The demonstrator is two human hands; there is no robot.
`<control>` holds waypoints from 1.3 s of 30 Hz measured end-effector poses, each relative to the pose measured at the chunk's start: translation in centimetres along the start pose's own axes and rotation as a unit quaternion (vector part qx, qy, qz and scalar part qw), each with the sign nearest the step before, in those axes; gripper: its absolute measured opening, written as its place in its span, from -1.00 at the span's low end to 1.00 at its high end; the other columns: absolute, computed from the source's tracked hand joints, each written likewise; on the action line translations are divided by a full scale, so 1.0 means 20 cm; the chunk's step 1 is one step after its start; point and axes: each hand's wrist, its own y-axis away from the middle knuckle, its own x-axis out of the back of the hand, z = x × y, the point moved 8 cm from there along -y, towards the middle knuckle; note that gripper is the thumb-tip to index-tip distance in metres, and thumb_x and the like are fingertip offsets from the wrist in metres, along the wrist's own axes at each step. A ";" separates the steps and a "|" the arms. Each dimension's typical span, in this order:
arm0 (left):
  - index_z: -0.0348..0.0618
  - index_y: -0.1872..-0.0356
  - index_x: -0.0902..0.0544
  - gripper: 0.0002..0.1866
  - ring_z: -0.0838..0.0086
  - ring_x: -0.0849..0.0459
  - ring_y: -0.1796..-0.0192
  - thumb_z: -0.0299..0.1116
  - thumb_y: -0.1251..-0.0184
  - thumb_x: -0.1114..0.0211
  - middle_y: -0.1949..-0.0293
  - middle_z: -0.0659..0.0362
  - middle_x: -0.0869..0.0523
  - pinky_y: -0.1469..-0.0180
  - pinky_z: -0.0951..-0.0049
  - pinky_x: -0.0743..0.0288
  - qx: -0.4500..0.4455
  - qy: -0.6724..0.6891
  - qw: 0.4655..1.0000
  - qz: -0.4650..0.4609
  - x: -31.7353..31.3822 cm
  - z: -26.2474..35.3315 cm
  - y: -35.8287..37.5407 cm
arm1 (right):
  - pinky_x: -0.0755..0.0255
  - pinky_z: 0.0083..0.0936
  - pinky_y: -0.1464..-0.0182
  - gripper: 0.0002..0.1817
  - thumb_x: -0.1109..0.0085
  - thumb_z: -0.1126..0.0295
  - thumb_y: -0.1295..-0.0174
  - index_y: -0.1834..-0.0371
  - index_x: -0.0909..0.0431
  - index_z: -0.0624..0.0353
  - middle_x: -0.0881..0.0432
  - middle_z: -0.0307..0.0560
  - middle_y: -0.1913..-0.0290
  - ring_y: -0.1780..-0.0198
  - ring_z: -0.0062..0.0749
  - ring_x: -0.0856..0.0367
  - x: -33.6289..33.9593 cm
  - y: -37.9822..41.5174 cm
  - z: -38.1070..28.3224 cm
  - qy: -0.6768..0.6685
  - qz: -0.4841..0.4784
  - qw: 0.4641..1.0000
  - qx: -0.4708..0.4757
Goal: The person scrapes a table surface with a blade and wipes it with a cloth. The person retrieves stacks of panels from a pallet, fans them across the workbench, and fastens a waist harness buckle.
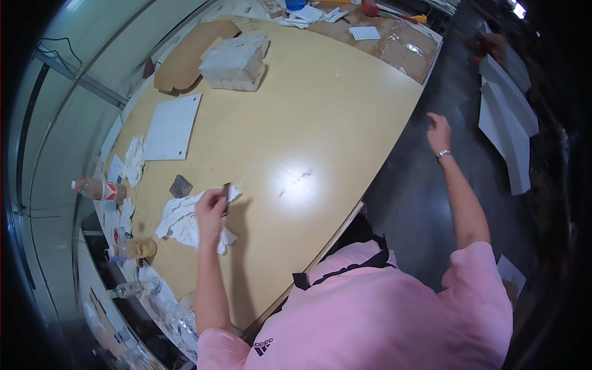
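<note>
My left hand (211, 206) rests on the tan table (320, 123), fingers closed on a small dark piece (227, 191) with a scrap of white at its tip. Under and beside that hand lies a crumpled white cloth (179, 222). A small dark square chip (180, 186) lies just left of the cloth. My right hand (439, 131), a band on its wrist, is stretched out beyond the table's right edge over the dark floor. It holds nothing and its fingers are loosely apart.
A flat white board (171, 126) lies further up the table, with a white block stack (237, 58) and cardboard (185, 55) beyond it. Bottles (98, 190) and more white rags (133, 161) line the left edge. White panels (505, 117) lie on the floor at right.
</note>
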 end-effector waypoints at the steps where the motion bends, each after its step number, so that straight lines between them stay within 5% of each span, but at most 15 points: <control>1: -0.26 0.19 -0.58 -0.83 0.70 -0.47 0.40 -0.64 -0.20 -0.14 0.42 0.32 -0.56 0.36 0.66 -0.34 0.012 0.030 0.999 -0.028 -0.23 0.04 -0.10 | -0.46 -0.28 0.09 -0.68 -0.15 0.56 -0.02 0.10 -0.58 0.16 -0.53 0.05 0.22 0.17 -0.09 -0.57 -0.12 -0.14 -0.07 -0.011 -0.030 0.999 0.011; 8: -0.21 0.13 -0.64 -0.78 0.52 -0.53 0.40 -0.58 -0.21 -0.17 0.42 0.19 -0.58 0.32 0.51 -0.41 -0.037 -0.065 0.997 -0.008 -1.39 0.14 -0.90 | -0.30 -0.27 -0.20 -0.54 -0.19 0.39 -0.08 -0.09 -0.43 0.26 -0.44 0.11 -0.07 -0.15 -0.03 -0.36 -0.78 -0.75 -0.35 -0.006 -0.133 0.972 0.194; 12: -0.21 0.23 -0.69 -0.84 0.29 -0.57 0.36 -0.53 -0.19 -0.23 0.39 0.07 -0.57 0.26 0.36 -0.44 -0.098 -0.181 0.978 0.024 -1.70 0.27 -1.23 | -0.22 -0.20 -0.25 -0.52 -0.12 0.35 -0.12 -0.13 -0.37 0.28 -0.37 0.15 -0.12 -0.19 -0.01 -0.30 -0.90 -0.75 -0.38 0.081 -0.101 0.962 0.242; 15: -0.22 0.26 -0.70 -0.86 0.37 -0.54 0.40 -0.57 -0.18 -0.23 0.42 0.08 -0.55 0.28 0.42 -0.42 -0.137 -0.182 0.972 0.056 -1.85 0.30 -1.39 | -0.16 -0.17 -0.28 -0.52 -0.07 0.29 -0.15 -0.12 -0.35 0.28 -0.34 0.15 -0.13 -0.21 -0.03 -0.27 -0.89 -0.77 -0.36 0.082 -0.135 0.960 0.232; 16: -0.18 0.27 -0.70 -0.87 0.25 -0.55 0.31 -0.53 -0.17 -0.24 0.38 0.07 -0.57 0.22 0.33 -0.44 -0.130 -0.196 0.971 0.052 -1.88 0.27 -1.42 | -0.16 -0.18 -0.27 -0.52 -0.08 0.30 -0.14 -0.12 -0.35 0.27 -0.35 0.14 -0.13 -0.21 -0.03 -0.27 -0.90 -0.77 -0.37 0.085 -0.138 0.960 0.230; 22: -0.19 0.29 -0.69 -0.88 0.28 -0.54 0.21 -0.55 -0.16 -0.23 0.38 0.10 -0.55 0.18 0.38 -0.42 -0.177 -0.217 0.958 0.056 -1.94 0.31 -1.45 | -0.14 -0.17 -0.26 -0.51 -0.08 0.29 -0.11 -0.11 -0.35 0.27 -0.36 0.14 -0.13 -0.21 -0.06 -0.27 -0.89 -0.81 -0.38 0.088 -0.147 0.958 0.228; 25: -0.23 0.28 -0.68 -0.87 0.35 -0.50 0.34 -0.60 -0.17 -0.22 0.44 0.14 -0.50 0.26 0.44 -0.38 -0.145 -0.229 0.962 0.029 -1.92 0.28 -1.43 | -0.12 -0.16 -0.27 -0.51 -0.09 0.29 -0.11 -0.11 -0.35 0.27 -0.36 0.14 -0.13 -0.21 -0.07 -0.27 -0.89 -0.80 -0.37 0.088 -0.162 0.957 0.224; 39: -0.23 0.34 -0.68 -0.90 0.26 -0.51 0.26 -0.59 -0.14 -0.23 0.42 0.10 -0.50 0.22 0.37 -0.42 -0.170 -0.232 0.958 0.016 -1.94 0.31 -1.47 | -0.10 -0.16 -0.28 -0.51 -0.07 0.30 -0.12 -0.12 -0.33 0.28 -0.34 0.12 -0.15 -0.24 -0.10 -0.24 -0.91 -0.81 -0.38 0.108 -0.178 0.953 0.220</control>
